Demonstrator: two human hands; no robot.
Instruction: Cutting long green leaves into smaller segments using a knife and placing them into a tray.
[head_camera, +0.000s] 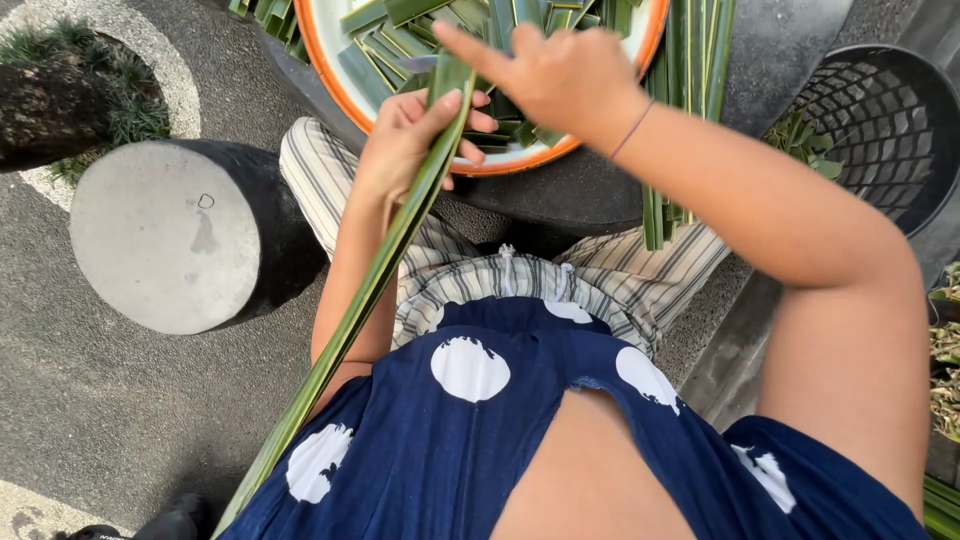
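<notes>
My left hand (400, 140) is closed around a long green leaf strip (350, 320), which runs from the lower left, across my lap, up to the basin's edge. My right hand (555, 75) hovers just above it, index finger stretched out to the left. A small grey blade (415, 63) shows under that finger, at the leaf's upper end. Behind both hands stands a white basin with an orange rim (520, 163), which holds several cut green leaf pieces (400, 30).
The basin rests on a dark round stone block (780, 50), with more long leaf strips (690, 70) draped over its edge. A black mesh basket (880, 120) stands at the right and a round concrete stool (165, 235) at the left. A plant (60, 90) grows at the top left.
</notes>
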